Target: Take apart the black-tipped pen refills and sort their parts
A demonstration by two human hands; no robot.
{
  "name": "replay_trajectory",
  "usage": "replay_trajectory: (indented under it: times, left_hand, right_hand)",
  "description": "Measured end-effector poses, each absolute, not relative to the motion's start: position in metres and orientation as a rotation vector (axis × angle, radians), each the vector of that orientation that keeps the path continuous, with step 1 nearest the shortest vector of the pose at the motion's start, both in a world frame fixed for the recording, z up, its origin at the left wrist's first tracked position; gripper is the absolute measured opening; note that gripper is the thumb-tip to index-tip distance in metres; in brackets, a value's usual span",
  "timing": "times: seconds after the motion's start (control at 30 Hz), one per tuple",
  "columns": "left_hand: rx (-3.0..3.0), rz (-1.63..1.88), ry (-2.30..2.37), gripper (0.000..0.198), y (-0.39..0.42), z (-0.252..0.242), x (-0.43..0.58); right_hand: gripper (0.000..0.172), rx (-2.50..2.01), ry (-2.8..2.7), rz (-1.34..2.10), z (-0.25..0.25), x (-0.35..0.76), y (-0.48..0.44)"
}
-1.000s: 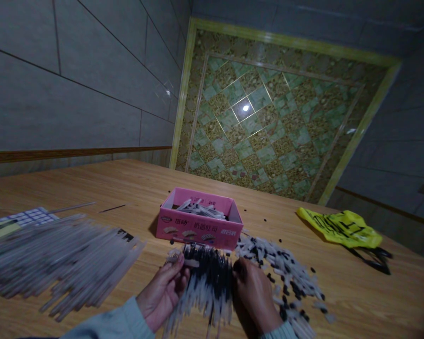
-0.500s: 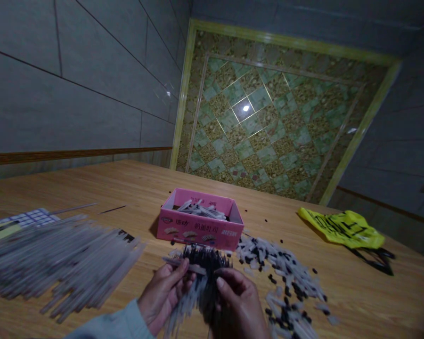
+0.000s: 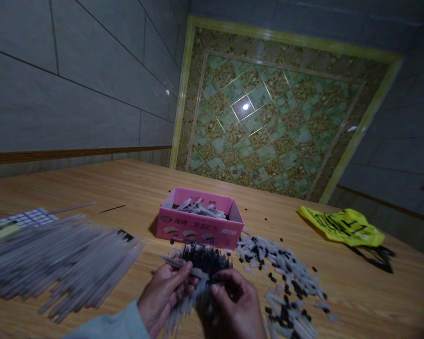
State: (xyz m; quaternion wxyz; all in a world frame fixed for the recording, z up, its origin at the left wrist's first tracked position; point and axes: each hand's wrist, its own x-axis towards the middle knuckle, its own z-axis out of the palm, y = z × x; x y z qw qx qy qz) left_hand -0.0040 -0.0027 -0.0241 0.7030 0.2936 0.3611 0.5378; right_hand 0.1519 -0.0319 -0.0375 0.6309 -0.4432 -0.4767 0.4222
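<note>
My left hand (image 3: 167, 289) pinches a thin grey, pointed stick (image 3: 189, 267) between thumb and fingers, lying nearly level. At its right end, my right hand (image 3: 237, 294) has its thumb and fingers closed together; what lies in that pinch is too small and dark to name. Under and between both hands spreads a heap of slender sticks with dark ends (image 3: 207, 254), paler toward me. Just beyond it stands an open pink cardboard box (image 3: 194, 230) with small whitish pieces (image 3: 203, 209) inside.
Long translucent thin tubes (image 3: 63, 263) lie in a wide pile on the left, near a checked cloth (image 3: 35, 219). Short whitish pieces and black bits (image 3: 282, 263) are scattered on the right. Farther right lies a yellow bag (image 3: 342, 227) with black straps. Tiled walls border the wooden table (image 3: 134, 183).
My right hand has shifted slightly, its fingertips a little closer to the stick's right end. The left hand keeps its hold on the stick almost unmoved.
</note>
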Motion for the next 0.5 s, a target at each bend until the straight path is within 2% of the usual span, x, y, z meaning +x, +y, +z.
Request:
replay_trajectory:
  times: [0.27,0.5]
  left_hand:
    - [0.691,1.195,0.83,0.029,-0.0064,-0.0214,-0.0033]
    - [0.739,1.198,0.851,0.035,-0.0059,-0.0201,-0.0022]
  right_hand:
    - [0.009,-1.157,-1.174,0.803,-0.03,0.1492,-0.0357]
    - [0.011,-1.197,-1.246,0.727,-0.0288,0.1498,-0.0368]
